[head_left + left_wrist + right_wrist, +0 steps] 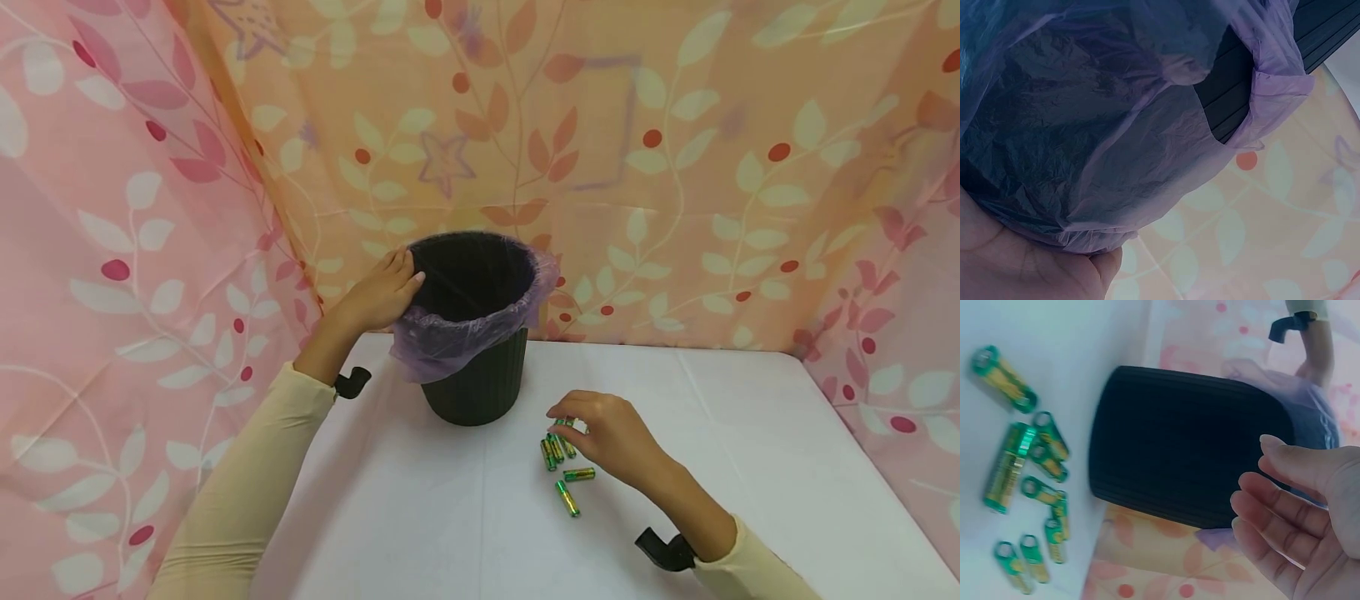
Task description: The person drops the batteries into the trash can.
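Green-and-gold cylindrical batteries lay in a loose group on the white cloth-covered tabletop, in front of and to the right of a dark round plastic bin with ribbed sides. We noted two of them lying separately on the near side of the group, pointing different ways; others sat close together, partly hidden behind the right hand in the head view.

That hand was above the batteries. We saw its fingers loosely bent, the thumb well apart from them, with nothing in their hold; the right wrist view showed a plain gap between them and the batteries.

We found the left hand at the left side of the bin's rim, its fingers bent over the edge and gripping it together with a thin translucent purple plastic liner. The liner hung in crumpled folds outside the rim. Behind stood an orange leaf-printed cloth, and on the left a pink one of similar pattern.
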Demonstrator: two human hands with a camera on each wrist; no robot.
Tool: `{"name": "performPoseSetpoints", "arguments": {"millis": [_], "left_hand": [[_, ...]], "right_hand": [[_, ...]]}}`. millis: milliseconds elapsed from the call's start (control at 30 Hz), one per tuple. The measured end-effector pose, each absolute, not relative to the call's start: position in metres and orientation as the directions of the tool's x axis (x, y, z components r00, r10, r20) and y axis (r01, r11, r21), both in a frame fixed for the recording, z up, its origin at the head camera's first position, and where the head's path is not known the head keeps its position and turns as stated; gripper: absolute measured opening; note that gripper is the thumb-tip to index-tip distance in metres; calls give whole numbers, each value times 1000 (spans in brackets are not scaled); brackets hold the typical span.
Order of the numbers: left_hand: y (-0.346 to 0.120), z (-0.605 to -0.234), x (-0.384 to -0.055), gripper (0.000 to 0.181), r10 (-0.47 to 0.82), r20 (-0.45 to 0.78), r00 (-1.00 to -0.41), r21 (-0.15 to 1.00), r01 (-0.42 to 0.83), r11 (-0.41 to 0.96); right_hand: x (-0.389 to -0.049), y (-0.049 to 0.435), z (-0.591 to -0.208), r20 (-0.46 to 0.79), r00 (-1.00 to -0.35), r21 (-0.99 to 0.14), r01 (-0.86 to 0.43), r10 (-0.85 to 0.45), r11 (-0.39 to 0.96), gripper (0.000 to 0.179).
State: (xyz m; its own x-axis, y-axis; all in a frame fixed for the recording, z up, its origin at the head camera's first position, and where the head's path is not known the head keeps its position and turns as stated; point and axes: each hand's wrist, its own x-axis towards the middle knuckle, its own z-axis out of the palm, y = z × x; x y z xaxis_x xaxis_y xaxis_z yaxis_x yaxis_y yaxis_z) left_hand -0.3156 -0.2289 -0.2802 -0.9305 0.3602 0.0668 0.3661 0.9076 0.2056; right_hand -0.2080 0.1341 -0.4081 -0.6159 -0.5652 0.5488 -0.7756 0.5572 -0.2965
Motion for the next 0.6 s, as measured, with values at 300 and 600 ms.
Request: {"name": "performPoseSetpoints", "arguments": {"millis": [300, 600], "left_hand": [[-227, -279, -314, 66, 358, 68, -931, 201, 364, 909], [-228, -280, -316, 67, 359, 72, -930, 207, 366, 907]], "right_hand": [[-204, 145, -437, 520, -664, -344, -739, -537, 580, 22], [-212, 157, -462, 459, -702, -395, -710, -544, 583, 20]]}}
